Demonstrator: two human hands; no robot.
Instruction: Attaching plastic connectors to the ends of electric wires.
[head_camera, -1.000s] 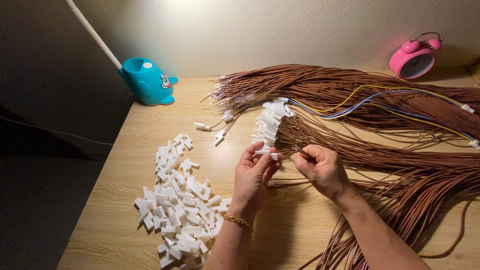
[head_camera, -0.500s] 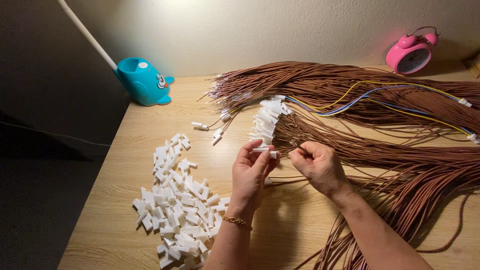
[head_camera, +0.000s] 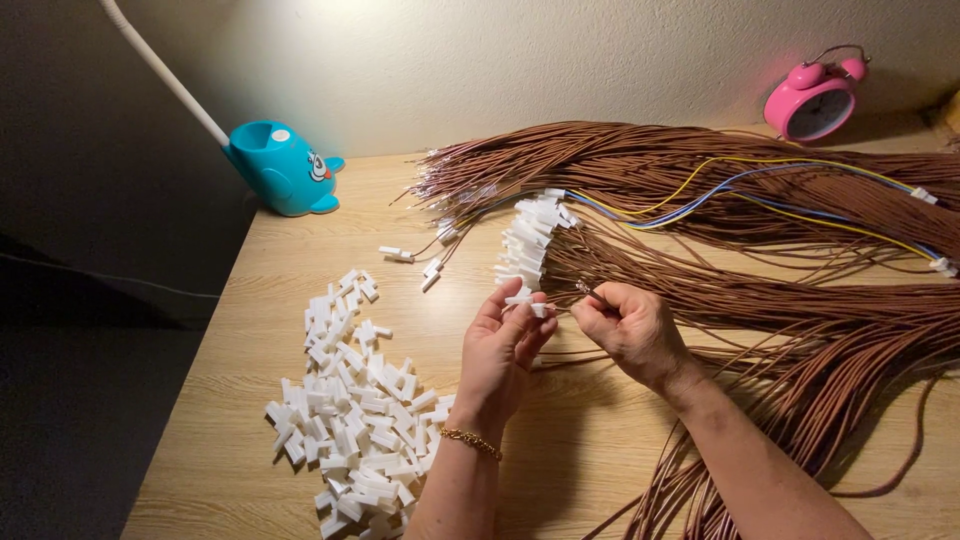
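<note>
Already a row of fitted wires (head_camera: 530, 245) lies done above the hands. Left hand (head_camera: 505, 350) pinches a white connector (head_camera: 522, 299); right hand (head_camera: 632, 328) grips a brown wire (head_camera: 584, 289) just beside it. Loose connectors (head_camera: 350, 400) and bare wires (head_camera: 800, 320) remain plentiful.

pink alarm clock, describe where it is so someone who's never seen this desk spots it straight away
Look to the far right corner of the wooden desk, against the wall behind the brown wires. The alarm clock stands there, the only pink, round thing, with two bells on top.
</note>
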